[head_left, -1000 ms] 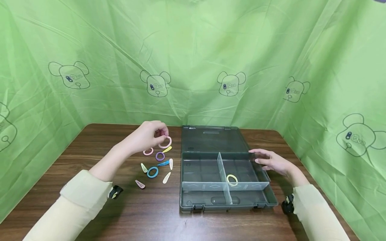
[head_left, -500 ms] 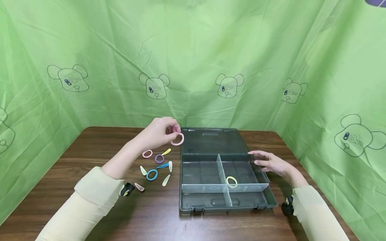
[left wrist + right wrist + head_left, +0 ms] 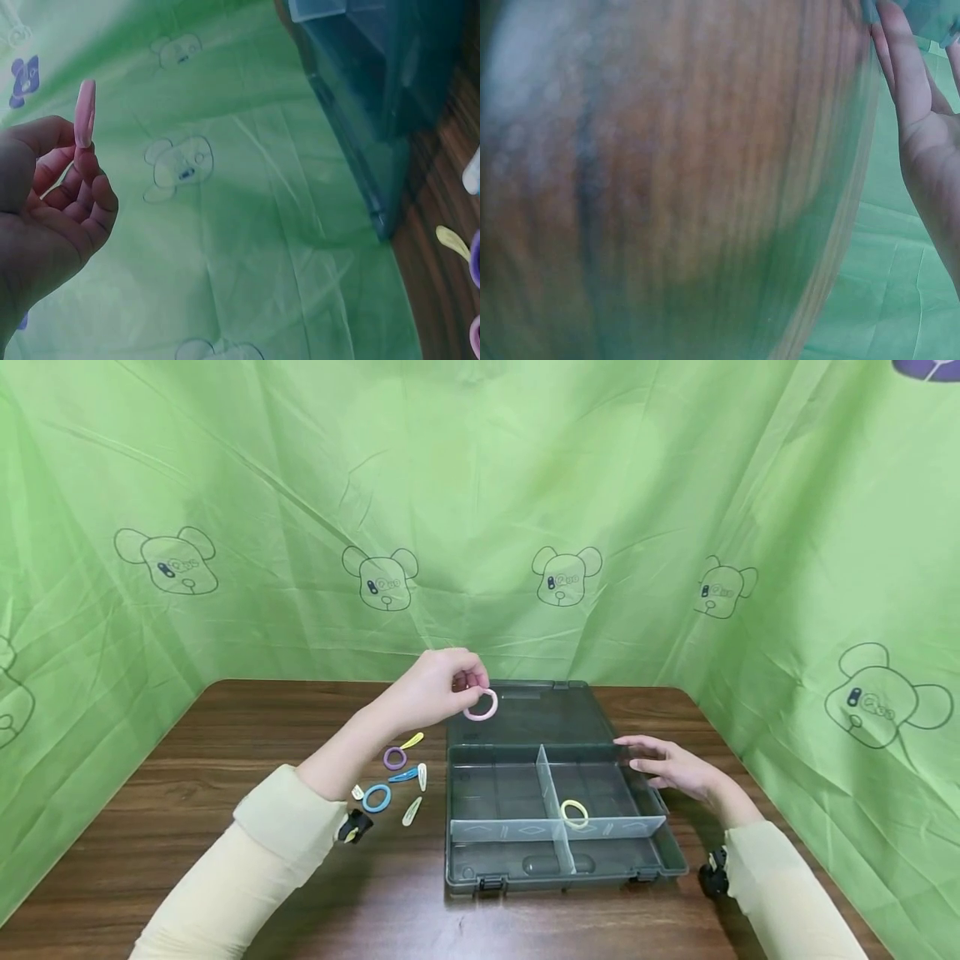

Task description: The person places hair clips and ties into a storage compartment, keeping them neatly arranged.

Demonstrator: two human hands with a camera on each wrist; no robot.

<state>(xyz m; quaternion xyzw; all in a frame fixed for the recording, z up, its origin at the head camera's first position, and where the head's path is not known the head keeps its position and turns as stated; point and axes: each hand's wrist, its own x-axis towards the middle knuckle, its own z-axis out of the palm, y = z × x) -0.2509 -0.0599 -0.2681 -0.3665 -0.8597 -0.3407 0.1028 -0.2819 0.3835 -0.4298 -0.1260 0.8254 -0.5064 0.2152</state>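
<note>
My left hand (image 3: 438, 689) pinches a pink hair tie (image 3: 480, 718) between thumb and fingertips, held up in front of the dark, see-through lid. The left wrist view shows this pink ring edge-on, standing up from the fingertips. My right hand (image 3: 678, 768) rests at the right side of the divided organizer box (image 3: 525, 887), fingers loosely extended at its rim; the right wrist view shows only part of that hand (image 3: 930, 142). The box lies open, lid folded back. Inside, a pale yellow hair tie (image 3: 586, 812) leans by the cross divider (image 3: 510, 831).
Left of the box lie a purple hair tie (image 3: 386, 758), a blue hair tie (image 3: 365, 799) and several snap clips, among them a yellow clip (image 3: 412, 741) and a white clip (image 3: 422, 777). My left forearm hides others. A green curtain (image 3: 465, 485) surrounds the wooden table (image 3: 187, 777).
My left hand has carried the pink hair tie rightward from over the loose pieces to in front of the lid. My right hand stays at the box's side.
</note>
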